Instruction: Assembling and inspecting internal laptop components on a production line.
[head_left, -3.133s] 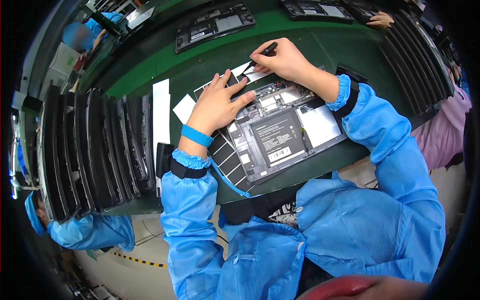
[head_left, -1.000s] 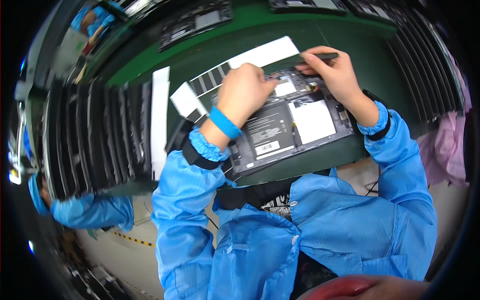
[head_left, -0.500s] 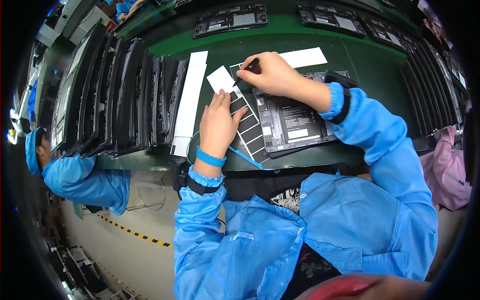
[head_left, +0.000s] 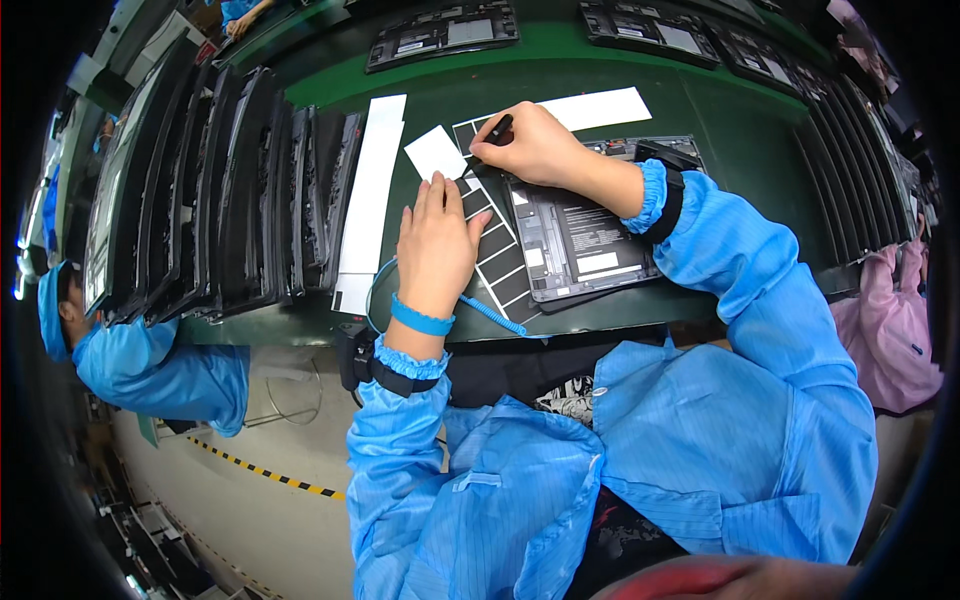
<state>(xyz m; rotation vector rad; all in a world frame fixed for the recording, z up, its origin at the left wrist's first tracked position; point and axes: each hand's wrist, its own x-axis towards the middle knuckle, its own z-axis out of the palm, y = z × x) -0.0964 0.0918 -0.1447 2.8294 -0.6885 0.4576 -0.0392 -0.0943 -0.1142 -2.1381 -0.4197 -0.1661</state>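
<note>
My left hand lies flat, fingers stretched, on a sheet of black rectangular stickers with white gaps between them. Its fingertips reach the lower edge of a white paper square. My right hand is closed around a slim black pen-like tool, whose tip points down at the sheet beside the paper square. Whether it is a pen or tweezers I cannot tell. Under my right forearm sits an opened laptop base with its inner parts and black battery showing. A blue coiled cord runs from my left wristband.
Upright laptop bases stand in a row at the left, and more at the right. White strips lie on the green table. Further bases rest along the far side. Co-workers sit left and right.
The whole view has shifted slightly. Both hands keep nearly the same places on the sheet, and the tool's tip stays close to the paper square.
</note>
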